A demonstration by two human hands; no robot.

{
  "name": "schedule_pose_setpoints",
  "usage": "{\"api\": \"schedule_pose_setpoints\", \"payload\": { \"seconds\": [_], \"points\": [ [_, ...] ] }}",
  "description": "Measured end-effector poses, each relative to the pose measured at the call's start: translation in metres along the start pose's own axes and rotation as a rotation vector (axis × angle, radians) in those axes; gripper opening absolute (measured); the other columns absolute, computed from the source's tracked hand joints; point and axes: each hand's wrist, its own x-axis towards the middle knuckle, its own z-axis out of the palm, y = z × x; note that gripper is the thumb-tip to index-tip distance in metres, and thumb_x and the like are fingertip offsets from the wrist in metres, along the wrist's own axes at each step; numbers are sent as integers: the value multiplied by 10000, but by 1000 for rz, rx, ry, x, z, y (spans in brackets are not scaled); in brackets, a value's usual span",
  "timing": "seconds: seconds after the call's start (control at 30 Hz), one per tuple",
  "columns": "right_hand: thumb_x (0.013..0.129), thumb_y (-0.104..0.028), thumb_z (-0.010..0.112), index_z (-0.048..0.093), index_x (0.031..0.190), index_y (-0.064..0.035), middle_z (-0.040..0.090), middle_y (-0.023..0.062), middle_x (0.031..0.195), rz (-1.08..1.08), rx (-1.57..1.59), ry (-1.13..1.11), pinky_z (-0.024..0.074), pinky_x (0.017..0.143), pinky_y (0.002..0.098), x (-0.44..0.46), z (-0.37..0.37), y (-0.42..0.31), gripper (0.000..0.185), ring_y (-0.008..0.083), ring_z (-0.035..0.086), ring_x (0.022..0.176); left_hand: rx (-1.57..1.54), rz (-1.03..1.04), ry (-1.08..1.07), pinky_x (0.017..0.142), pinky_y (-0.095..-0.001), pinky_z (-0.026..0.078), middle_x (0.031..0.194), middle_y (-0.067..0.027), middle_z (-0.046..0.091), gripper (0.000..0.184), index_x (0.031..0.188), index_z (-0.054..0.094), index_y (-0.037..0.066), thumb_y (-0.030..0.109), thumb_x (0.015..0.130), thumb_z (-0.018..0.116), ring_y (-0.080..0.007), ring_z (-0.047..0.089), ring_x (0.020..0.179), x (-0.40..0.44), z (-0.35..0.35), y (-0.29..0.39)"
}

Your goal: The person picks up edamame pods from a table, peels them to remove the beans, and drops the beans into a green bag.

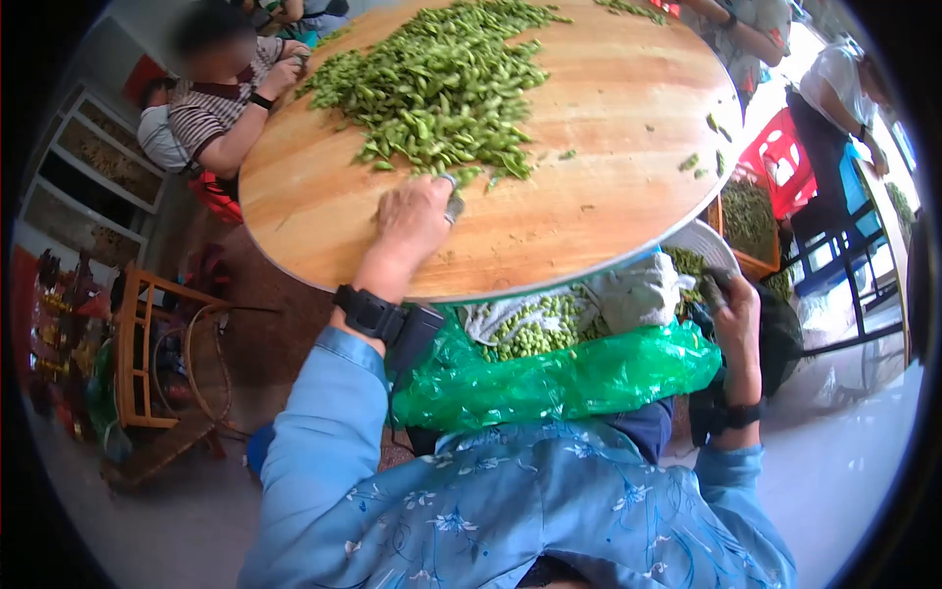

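Note:
On the round wooden table (579,216), my left hand (417,211) rests at the near edge of a heap of green bean pods (442,88). Its fingers are curled, with greyish coverings on some tips; what they grip, if anything, is hidden. Off the table's right side, my right hand (734,309) is held over a basket (702,240) with green pods or husks in it. Its fingers are drawn together under dark coverings, and I cannot make out anything in them. Shelled green beans (540,329) lie in my lap on a green plastic bag (559,378).
A white cloth bundle (638,293) sits beside the beans. An orange crate (748,221) of husks and a red chair (780,162) stand at right. Another person (221,93) works at the table's left; others stand behind. A wooden chair (147,344) is at left.

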Motion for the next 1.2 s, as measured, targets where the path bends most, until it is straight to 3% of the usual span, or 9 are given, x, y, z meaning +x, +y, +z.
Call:
{"api": "schedule_pose_setpoints", "payload": {
  "seconds": [0.1,0.33,0.57,0.67,0.73,0.8,0.87,1.07,1.2],
  "points": [
    [771,-19,551,568,922,33,592,46,788,-96,-52,-78,434,656,213,-3,12,-29,161,79,528,720,79,166,14,643,-400,443,763,-123,553,55,728,535,58,74,689,500,-288,541,769,-7,-2,2],
    [751,10,573,571,925,44,607,78,836,-27,228,-143,439,691,214,-7,47,-44,177,97,553,768,-85,280,179,606,-389,414,735,-139,539,63,741,534,22,54,688,548,-307,512,713,-12,4,-4],
    [766,9,562,564,941,46,605,76,839,-79,245,-241,441,689,213,-9,57,-49,179,82,543,770,-232,245,145,608,-334,434,734,-128,562,112,809,564,17,5,700,544,-279,543,690,-13,10,-10],
    [783,-29,561,567,944,34,603,48,826,-69,136,-172,440,691,206,-7,46,-40,173,80,546,760,-477,28,56,618,-357,436,770,-169,575,124,811,564,8,3,701,507,-321,545,702,-24,-2,-10],
    [782,-35,567,567,947,35,600,43,814,-48,139,-128,440,688,206,-5,41,-32,179,77,543,754,-654,-58,17,613,-231,461,765,-46,581,156,886,569,-17,-55,751,500,-105,562,713,-30,-6,-16],
    [780,-35,569,567,948,36,601,45,808,-14,151,-132,441,681,207,-6,35,-31,183,75,541,748,-701,-102,21,626,-222,468,773,-27,564,142,879,564,-38,-71,758,496,-96,553,730,-30,-7,-21],
    [779,-34,569,567,950,37,601,49,811,-28,105,-110,441,682,205,-6,33,-27,185,76,540,749,-639,-152,167,578,-335,432,744,-166,572,124,811,581,-2,58,703,578,-294,556,666,-27,-1,-27],
    [769,-5,566,566,922,43,597,44,786,-50,182,-92,437,657,206,-9,42,-24,160,73,537,732,-83,-91,110,619,-421,423,751,-154,556,170,748,575,20,177,693,612,-321,546,718,-9,-7,0],
    [765,3,562,567,918,44,594,44,772,-63,192,-110,436,644,205,-10,45,-26,158,76,536,720,-28,-155,85,659,-433,428,773,-153,557,97,747,568,28,110,699,547,-320,539,779,5,6,-1]
  ]
}}
